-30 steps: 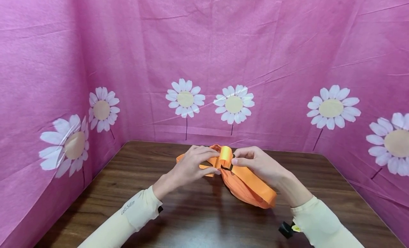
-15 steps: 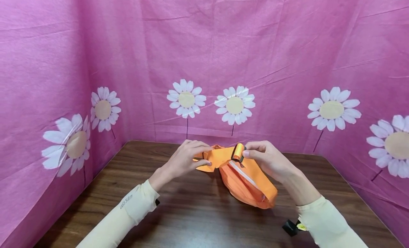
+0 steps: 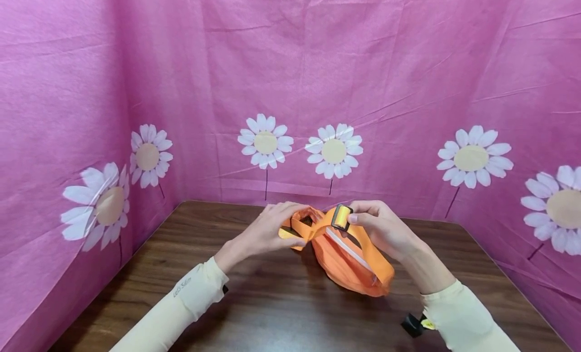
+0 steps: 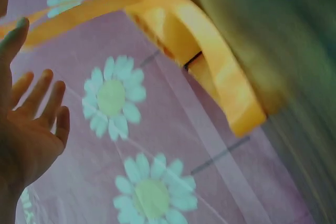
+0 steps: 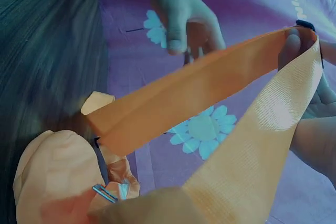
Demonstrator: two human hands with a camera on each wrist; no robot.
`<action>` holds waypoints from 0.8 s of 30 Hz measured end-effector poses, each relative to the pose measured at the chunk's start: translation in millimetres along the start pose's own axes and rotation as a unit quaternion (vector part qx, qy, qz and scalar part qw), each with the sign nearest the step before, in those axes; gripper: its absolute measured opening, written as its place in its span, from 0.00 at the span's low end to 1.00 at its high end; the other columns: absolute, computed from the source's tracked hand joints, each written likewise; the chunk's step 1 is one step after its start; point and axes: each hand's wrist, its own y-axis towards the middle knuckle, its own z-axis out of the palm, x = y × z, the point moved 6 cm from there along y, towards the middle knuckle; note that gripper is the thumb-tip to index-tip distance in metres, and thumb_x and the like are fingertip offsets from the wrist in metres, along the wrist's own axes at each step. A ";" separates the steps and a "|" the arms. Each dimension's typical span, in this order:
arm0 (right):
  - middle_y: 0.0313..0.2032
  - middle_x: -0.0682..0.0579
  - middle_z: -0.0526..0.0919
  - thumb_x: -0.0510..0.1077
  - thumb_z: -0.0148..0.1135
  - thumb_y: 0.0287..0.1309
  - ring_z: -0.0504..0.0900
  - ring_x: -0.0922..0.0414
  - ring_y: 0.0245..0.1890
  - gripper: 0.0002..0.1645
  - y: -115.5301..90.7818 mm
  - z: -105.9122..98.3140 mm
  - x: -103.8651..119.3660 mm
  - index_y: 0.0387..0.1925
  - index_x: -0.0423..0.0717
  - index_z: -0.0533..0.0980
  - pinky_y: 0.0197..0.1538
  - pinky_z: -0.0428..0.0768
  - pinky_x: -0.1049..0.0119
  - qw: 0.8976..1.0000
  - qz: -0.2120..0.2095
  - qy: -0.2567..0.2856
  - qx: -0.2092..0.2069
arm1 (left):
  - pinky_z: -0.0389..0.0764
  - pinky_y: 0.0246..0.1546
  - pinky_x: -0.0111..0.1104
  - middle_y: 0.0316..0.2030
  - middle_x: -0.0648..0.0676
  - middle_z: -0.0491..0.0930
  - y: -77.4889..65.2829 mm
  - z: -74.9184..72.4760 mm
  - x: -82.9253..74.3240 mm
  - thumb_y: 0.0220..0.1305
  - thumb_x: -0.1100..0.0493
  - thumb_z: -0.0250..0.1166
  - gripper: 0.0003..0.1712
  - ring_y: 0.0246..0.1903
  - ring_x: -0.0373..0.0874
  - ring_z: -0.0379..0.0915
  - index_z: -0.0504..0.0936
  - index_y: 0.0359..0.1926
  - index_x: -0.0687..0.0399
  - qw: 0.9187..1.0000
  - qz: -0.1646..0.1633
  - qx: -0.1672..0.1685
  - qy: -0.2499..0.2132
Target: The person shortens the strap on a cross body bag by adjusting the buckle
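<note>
An orange waist bag [image 3: 333,269] with a pale zipper [image 3: 349,248] lies on the table, its wide strap [image 3: 374,258] looped up above it. My right hand [image 3: 383,228] pinches the strap at a black slider buckle [image 3: 342,217], thumb in front. In the right wrist view the strap [image 5: 194,103] runs from this grip down towards the bag [image 5: 60,177]. My left hand [image 3: 265,228] is beside the strap's left part, thumb and fingers apart. In the left wrist view my left hand [image 4: 37,129] has its fingers loosely spread, apart from the strap [image 4: 226,82].
The dark wooden table [image 3: 272,311] is enclosed by a pink cloth [image 3: 290,64] with printed daisies at the back and sides. A black strap piece [image 3: 412,325] hangs at the right sleeve [image 3: 458,311].
My right hand has moved slightly right with the buckle, which now faces the camera. The strap first stretched out between the hands, then slackened into a curve. The left hand's thumb and fingers have spread apart.
</note>
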 end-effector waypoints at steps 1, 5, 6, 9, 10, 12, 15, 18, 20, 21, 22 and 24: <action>0.33 0.50 0.84 0.32 0.51 0.69 0.76 0.52 0.45 0.14 -1.6 1.6 2.1 0.35 0.42 0.83 0.58 0.68 0.53 1.000 -0.006 0.008 0.001 | 0.65 0.59 0.46 0.65 0.49 0.73 0.4 6.7 -3.2 0.56 0.41 0.78 0.50 0.64 0.40 0.65 0.66 0.75 0.48 1.000 -0.008 0.010 -0.005; 0.33 0.47 0.85 0.30 0.48 0.68 0.78 0.52 0.42 0.15 -5.6 8.8 12.5 0.36 0.39 0.82 0.50 0.76 0.59 0.999 -0.029 0.030 0.018 | 0.60 0.65 0.48 0.71 0.49 0.67 2.6 26.5 -11.7 0.57 0.39 0.76 0.55 0.70 0.40 0.58 0.59 0.78 0.47 0.998 -0.047 0.025 -0.026; 0.34 0.47 0.84 0.29 0.48 0.68 0.78 0.53 0.41 0.15 -5.9 10.1 14.8 0.36 0.39 0.82 0.47 0.78 0.60 0.999 -0.033 0.032 0.021 | 0.61 0.65 0.48 0.70 0.49 0.67 4.6 28.2 -13.6 0.58 0.40 0.76 0.53 0.69 0.40 0.59 0.60 0.77 0.48 0.998 -0.051 0.017 -0.033; 0.34 0.46 0.84 0.29 0.48 0.68 0.79 0.53 0.40 0.15 -6.0 11.8 23.1 0.36 0.38 0.81 0.45 0.79 0.62 0.998 -0.052 0.029 0.026 | 0.65 0.60 0.46 0.62 0.48 0.75 13.3 26.4 -18.8 0.65 0.46 0.72 0.36 0.62 0.40 0.68 0.71 0.69 0.51 0.998 -0.037 -0.028 -0.045; 0.34 0.46 0.85 0.29 0.47 0.67 0.79 0.52 0.40 0.15 -5.3 10.8 26.9 0.37 0.38 0.81 0.46 0.78 0.62 0.997 -0.063 0.026 0.025 | 0.69 0.56 0.43 0.57 0.48 0.78 17.4 22.7 -19.3 0.68 0.49 0.70 0.29 0.56 0.39 0.72 0.76 0.65 0.52 0.997 -0.025 -0.047 -0.049; 0.32 0.45 0.85 0.29 0.47 0.66 0.79 0.51 0.40 0.16 -5.8 6.5 33.4 0.37 0.38 0.81 0.50 0.75 0.61 0.996 -0.081 0.024 0.016 | 0.73 0.46 0.38 0.46 0.47 0.80 23.7 15.3 -18.2 0.70 0.55 0.67 0.16 0.43 0.38 0.74 0.81 0.55 0.54 0.995 -0.002 -0.080 -0.063; 0.31 0.44 0.85 0.28 0.44 0.66 0.79 0.49 0.41 0.18 -9.5 -2.2 39.9 0.36 0.39 0.82 0.55 0.69 0.57 0.995 -0.101 0.022 0.003 | 0.74 0.33 0.34 0.37 0.46 0.78 26.1 3.2 -9.1 0.68 0.63 0.66 0.07 0.32 0.38 0.70 0.83 0.46 0.54 0.990 0.003 -0.115 -0.087; 0.31 0.45 0.85 0.28 0.42 0.67 0.80 0.49 0.39 0.20 -13.1 -12.2 42.0 0.36 0.40 0.82 0.55 0.70 0.57 0.995 -0.098 0.030 -0.010 | 0.75 0.31 0.35 0.35 0.48 0.79 24.9 -11.2 7.1 0.61 0.67 0.69 0.11 0.30 0.41 0.71 0.80 0.43 0.54 0.986 -0.029 -0.151 -0.070; 0.31 0.46 0.85 0.29 0.41 0.67 0.81 0.51 0.38 0.20 -14.4 -19.1 43.2 0.36 0.40 0.82 0.53 0.72 0.59 0.995 -0.091 0.036 -0.020 | 0.78 0.35 0.38 0.36 0.51 0.81 25.3 -20.6 19.4 0.55 0.71 0.70 0.17 0.33 0.44 0.76 0.77 0.44 0.55 0.983 -0.054 -0.173 -0.043; 0.32 0.46 0.85 0.29 0.41 0.67 0.82 0.51 0.37 0.20 -14.7 -22.4 44.0 0.36 0.39 0.81 0.53 0.73 0.60 0.995 -0.088 0.044 -0.023 | 0.79 0.36 0.39 0.37 0.52 0.81 26.0 -25.1 25.6 0.53 0.72 0.70 0.19 0.34 0.45 0.77 0.75 0.44 0.56 0.980 -0.066 -0.183 -0.026; 0.32 0.46 0.85 0.29 0.41 0.68 0.83 0.51 0.36 0.20 -15.1 -25.7 45.4 0.36 0.39 0.81 0.51 0.74 0.61 0.995 -0.086 0.053 -0.025 | 0.79 0.38 0.40 0.37 0.53 0.81 26.8 -29.7 31.7 0.50 0.73 0.69 0.21 0.35 0.46 0.79 0.73 0.44 0.56 0.978 -0.077 -0.194 -0.014; 0.32 0.45 0.85 0.29 0.41 0.68 0.83 0.52 0.36 0.20 -15.2 -31.6 49.7 0.36 0.39 0.81 0.48 0.76 0.62 0.994 -0.088 0.065 -0.030 | 0.80 0.39 0.42 0.37 0.54 0.80 28.4 -38.1 42.9 0.48 0.75 0.66 0.23 0.37 0.49 0.79 0.73 0.46 0.57 0.973 -0.092 -0.212 -0.003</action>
